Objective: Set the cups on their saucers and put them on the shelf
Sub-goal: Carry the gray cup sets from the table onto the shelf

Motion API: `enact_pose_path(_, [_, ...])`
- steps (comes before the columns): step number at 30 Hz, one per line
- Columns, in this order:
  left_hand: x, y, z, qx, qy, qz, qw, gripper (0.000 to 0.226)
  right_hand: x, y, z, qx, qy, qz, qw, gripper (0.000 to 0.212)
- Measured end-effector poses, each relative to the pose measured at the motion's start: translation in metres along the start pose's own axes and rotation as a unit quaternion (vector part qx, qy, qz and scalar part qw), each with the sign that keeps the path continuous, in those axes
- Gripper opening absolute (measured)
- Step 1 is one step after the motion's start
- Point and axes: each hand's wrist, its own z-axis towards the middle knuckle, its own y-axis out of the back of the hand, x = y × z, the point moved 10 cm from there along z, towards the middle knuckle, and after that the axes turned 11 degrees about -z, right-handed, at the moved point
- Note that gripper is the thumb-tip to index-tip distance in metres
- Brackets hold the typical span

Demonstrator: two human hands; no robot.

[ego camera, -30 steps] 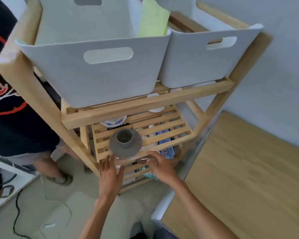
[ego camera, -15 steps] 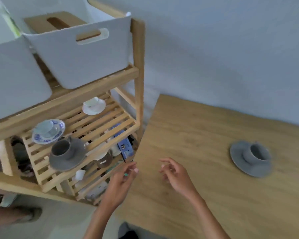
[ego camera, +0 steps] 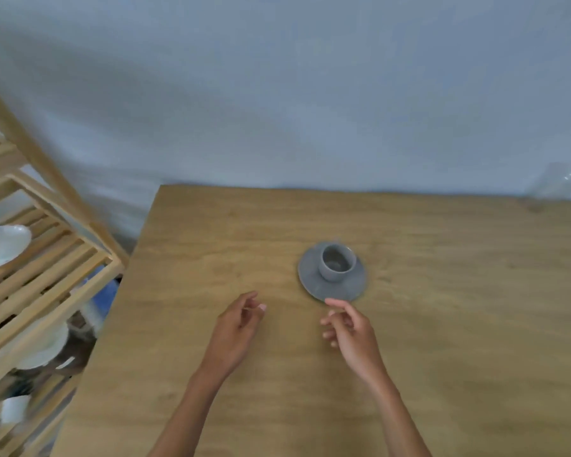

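The wooden table (ego camera: 442, 357) fills my view, the shelf (ego camera: 47, 258) at nine o'clock. The grey saucer (ego camera: 314, 285) carries its cup (ego camera: 337, 266), upright, at one o'clock from my loosely curled, empty right hand (ego camera: 351, 334); my left hand (ego camera: 236, 328) likewise holds nothing.

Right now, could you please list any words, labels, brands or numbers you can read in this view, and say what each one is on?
None can be read.
Grey cup and grey saucer on the wooden table: plain, no marking visible.
Blue item low in the wooden shelf: too blurred to tell whether it carries print.
White dishes on the shelf: no text visible.
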Motion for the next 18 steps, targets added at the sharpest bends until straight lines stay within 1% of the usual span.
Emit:
enact_pose_path(4, [-0.014, -0.043, 0.031, 0.004, -0.007, 0.018, 1.0, 0.04, -0.014, 0.057, 0.026, -0.058, -0.015, -0.015, 0.998, 0.028])
enact_pose_path(6, [-0.018, -0.061, 0.042, 0.005, -0.001, 0.034, 0.999, 0.043, -0.018, 0.076, 0.041, -0.068, -0.026, -0.031, 0.997, 0.031])
enact_pose_path(9, [-0.019, -0.081, 0.053, 0.014, 0.004, 0.053, 0.998, 0.045, -0.022, 0.081, 0.062, -0.033, -0.05, -0.053, 0.997, 0.044])
enact_pose_path(13, [-0.026, -0.101, 0.059, 0.053, -0.027, 0.083, 0.995, 0.034, -0.014, 0.068, 0.079, 0.034, -0.044, -0.079, 0.995, 0.054])
enact_pose_path(15, [-0.026, -0.102, 0.06, 0.04, -0.024, 0.077, 0.996, 0.034, -0.01, 0.065, 0.082, 0.042, -0.038, -0.087, 0.995, 0.057])
enact_pose_path(18, [-0.022, -0.096, 0.058, -0.015, 0.004, 0.027, 1.0, 0.041, -0.008, 0.059, 0.085, 0.039, -0.037, -0.089, 0.995, 0.062])
